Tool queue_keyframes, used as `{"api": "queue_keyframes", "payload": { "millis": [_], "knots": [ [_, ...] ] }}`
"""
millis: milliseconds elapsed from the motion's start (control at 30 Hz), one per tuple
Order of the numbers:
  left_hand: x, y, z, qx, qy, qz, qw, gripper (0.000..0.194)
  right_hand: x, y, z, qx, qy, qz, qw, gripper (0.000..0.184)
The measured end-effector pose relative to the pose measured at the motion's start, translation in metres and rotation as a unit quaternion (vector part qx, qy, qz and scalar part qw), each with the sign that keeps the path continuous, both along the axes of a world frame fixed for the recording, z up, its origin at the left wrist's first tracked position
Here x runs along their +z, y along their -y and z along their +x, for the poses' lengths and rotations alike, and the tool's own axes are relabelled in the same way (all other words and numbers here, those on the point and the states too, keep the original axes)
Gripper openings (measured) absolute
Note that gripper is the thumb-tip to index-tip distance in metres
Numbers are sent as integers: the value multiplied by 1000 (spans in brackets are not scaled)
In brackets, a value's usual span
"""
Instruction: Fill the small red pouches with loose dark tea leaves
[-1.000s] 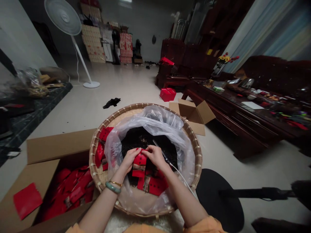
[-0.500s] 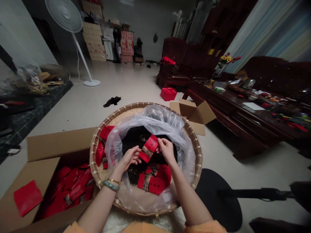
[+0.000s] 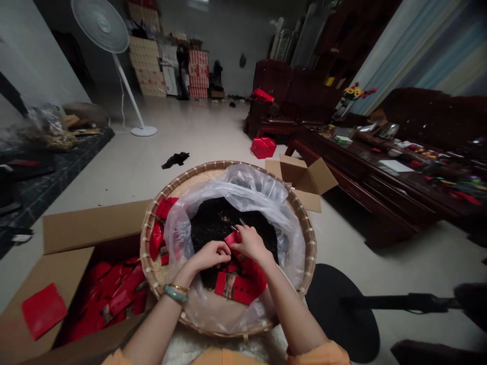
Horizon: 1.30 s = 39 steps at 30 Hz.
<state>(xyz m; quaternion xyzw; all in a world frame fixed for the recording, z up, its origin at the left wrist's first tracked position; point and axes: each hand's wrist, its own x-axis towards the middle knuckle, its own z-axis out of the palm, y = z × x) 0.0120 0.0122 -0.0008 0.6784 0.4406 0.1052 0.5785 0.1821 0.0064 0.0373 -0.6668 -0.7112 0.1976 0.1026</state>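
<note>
A round woven basket [image 3: 152, 218] in front of me holds a clear plastic bag [image 3: 243, 195] of dark loose tea [image 3: 213, 223]. My left hand [image 3: 209, 255] and my right hand [image 3: 247, 242] meet over the tea, both closed on a small red packet [image 3: 231, 237] of which only a corner shows. A thin dark tool tip [image 3: 241, 221] sticks up by my right hand. More red packets [image 3: 238, 284] lie in the bag below my hands. A green bangle [image 3: 175, 293] is on my left wrist.
A cardboard box [image 3: 76, 233] with several red packets [image 3: 110, 296] stands at the left. A smaller open box [image 3: 300, 177] sits behind the basket. A dark wooden table [image 3: 380, 187] runs along the right, a black stool [image 3: 342, 309] at lower right, a standing fan [image 3: 102, 25] far left.
The red packet was held up between my hands half a second ago; now both hands have dropped lower onto the tea and cover most of it.
</note>
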Motion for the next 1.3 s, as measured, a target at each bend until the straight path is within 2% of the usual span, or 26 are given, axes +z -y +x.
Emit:
{"api": "queue_keyframes", "payload": {
  "millis": [67, 133, 200, 267, 400, 467, 533, 567, 633, 667, 700, 733, 767, 800, 867, 933, 1000, 1133, 1300],
  "knots": [
    [2, 5, 0, -55, -49, 62, 995, 21, -7, 1, 4, -1, -14, -13, 1000, 57],
    [7, 15, 2, -109, -122, 144, 976, 19, -12, 0, 8, -8, -49, -28, 998, 43],
    [13, 26, 4, -121, -196, 236, 944, 20, -15, -3, 13, -23, -99, -43, 994, 22],
    [17, 36, 5, -135, -233, 291, 918, 18, -16, -7, 18, -44, -165, -44, 984, 9],
    [21, 48, 7, -156, -252, 351, 888, 14, -5, -14, 20, -98, -311, -4, 945, 8],
    [21, 52, 8, -165, -246, 368, 881, 13, 10, -14, 9, -114, -394, 6, 912, 12],
    [23, 54, 11, -171, -235, 368, 883, 12, 29, -9, -9, -99, -490, -4, 866, 18],
    [23, 55, 13, -169, -228, 363, 887, 12, 40, -6, -20, -72, -547, -26, 834, 22],
    [25, 57, 16, -151, -223, 349, 898, 11, 58, 2, -39, 27, -645, -91, 759, 35],
    [26, 57, 16, -140, -221, 342, 903, 10, 64, 6, -45, 76, -668, -125, 729, 43],
    [26, 57, 16, -130, -217, 335, 908, 9, 67, 8, -48, 103, -682, -146, 709, 50],
    [25, 55, 15, -122, -207, 329, 913, 8, 67, 9, -47, 113, -686, -154, 702, 55],
    [24, 53, 13, -114, -190, 320, 921, 7, 64, 8, -44, 106, -680, -151, 710, 55],
    [22, 49, 11, -101, -167, 307, 932, 6, 57, 6, -38, 85, -665, -137, 730, 51],
    [17, 37, 4, -45, -106, 265, 957, 8, 38, 1, -21, 31, -598, -94, 795, 37],
    [10, 23, -2, 51, -32, 208, 976, 12, 16, -2, -3, -24, -498, -2, 867, 28],
    [4, 11, -6, 143, 48, 148, 977, 17, -2, -1, 9, -56, -384, 103, 916, 28],
    [-7, 1, -7, 221, 130, 98, 962, 22, -22, 7, 12, 1, -255, 177, 951, 38],
    [-10, 4, -7, 265, 159, 45, 950, 34, -29, 13, -1, 37, -148, 228, 962, 50]
  ]
}}
